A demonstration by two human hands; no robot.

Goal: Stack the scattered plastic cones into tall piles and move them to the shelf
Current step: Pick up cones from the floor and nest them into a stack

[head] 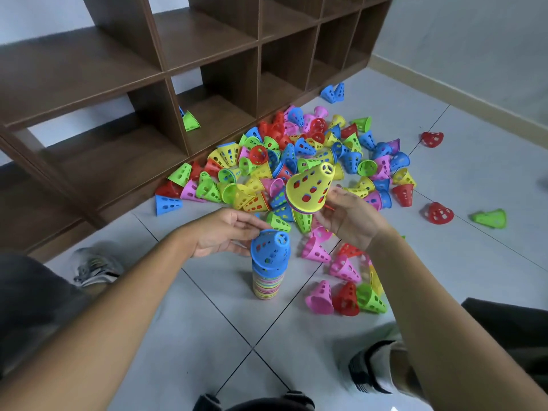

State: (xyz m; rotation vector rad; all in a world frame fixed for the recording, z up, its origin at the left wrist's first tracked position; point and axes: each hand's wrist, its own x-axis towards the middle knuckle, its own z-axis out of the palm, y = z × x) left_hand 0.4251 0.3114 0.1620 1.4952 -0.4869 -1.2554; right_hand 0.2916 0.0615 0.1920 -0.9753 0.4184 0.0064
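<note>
Your right hand point(350, 221) pinches a short yellow-topped stack point(310, 188), tilted, by its rim. Your left hand point(225, 232), fingers loosely spread, sits just behind the tall pile point(269, 268) standing on the floor point(207, 336) below both grips.

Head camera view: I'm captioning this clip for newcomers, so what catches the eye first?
A sprawling heap of bright perforated plastic cones covers the grey tiled floor before the dark wooden shelf. In front, a tall stack topped by a blue cone stands beside the left hand, while the right hand holds a yellow-topped small stack.
</note>
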